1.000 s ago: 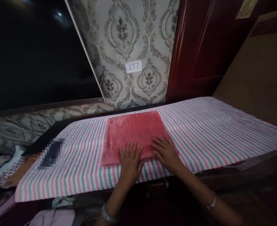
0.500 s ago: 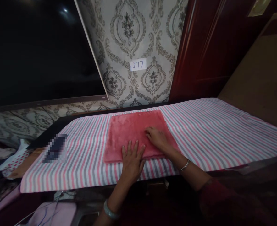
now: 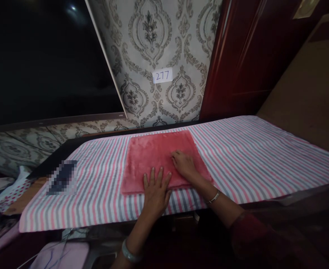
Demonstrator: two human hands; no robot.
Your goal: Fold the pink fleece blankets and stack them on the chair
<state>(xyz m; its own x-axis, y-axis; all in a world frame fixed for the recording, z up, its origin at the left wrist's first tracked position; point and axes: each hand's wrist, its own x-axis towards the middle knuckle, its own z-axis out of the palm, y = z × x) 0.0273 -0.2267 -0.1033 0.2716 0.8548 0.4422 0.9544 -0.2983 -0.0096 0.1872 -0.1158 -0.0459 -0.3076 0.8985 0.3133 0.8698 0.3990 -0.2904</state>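
Note:
A coral-red plush cloth (image 3: 150,153), folded into a flat rectangle, lies on a pink, grey and white striped cloth (image 3: 97,186). My left hand (image 3: 155,190) rests flat on its near edge with the fingers spread. On the right part of the plush, my right hand (image 3: 182,162) has its fingers bent and drawn together, the tips at the pile. Whatever may be between those fingertips is hidden.
At the left end of the striped cloth is a dark pixelated object (image 3: 62,177). A large black screen (image 3: 41,63) hangs at the upper left, and a brown cardboard panel (image 3: 310,86) stands at the right. A paper label (image 3: 162,75) reading 277 is on the patterned wall.
The whole view has shifted slightly. Both hands keep nearly the same places on the plush cloth, and the right fingers remain bent together.

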